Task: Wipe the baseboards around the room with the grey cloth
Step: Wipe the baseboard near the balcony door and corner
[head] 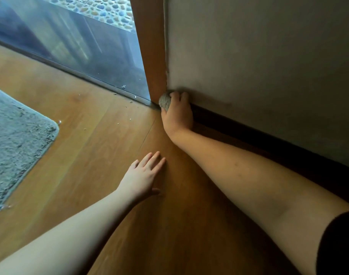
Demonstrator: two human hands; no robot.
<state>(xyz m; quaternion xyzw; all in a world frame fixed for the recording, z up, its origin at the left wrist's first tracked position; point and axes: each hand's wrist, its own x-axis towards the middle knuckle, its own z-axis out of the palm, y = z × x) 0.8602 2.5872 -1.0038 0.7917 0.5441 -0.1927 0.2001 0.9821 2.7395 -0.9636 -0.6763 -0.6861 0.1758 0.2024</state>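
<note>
My right hand [177, 113] grips the bunched grey cloth [165, 101] and holds it against the far end of the dark baseboard [269, 141], where the grey wall meets a wooden door frame [151, 56]. Only the cloth's left part shows past my fingers. The baseboard runs along the foot of the wall from that corner toward the lower right. My left hand [144, 176] lies flat on the wooden floor with its fingers straight and spread, nearer to me and left of my right forearm.
A glass door [70, 40] with a metal floor track [102, 84] stands to the left of the frame. Small crumbs of debris [128, 104] lie on the wooden floor [90, 135] near the track. A grey shaggy rug [17, 139] covers the floor at the left.
</note>
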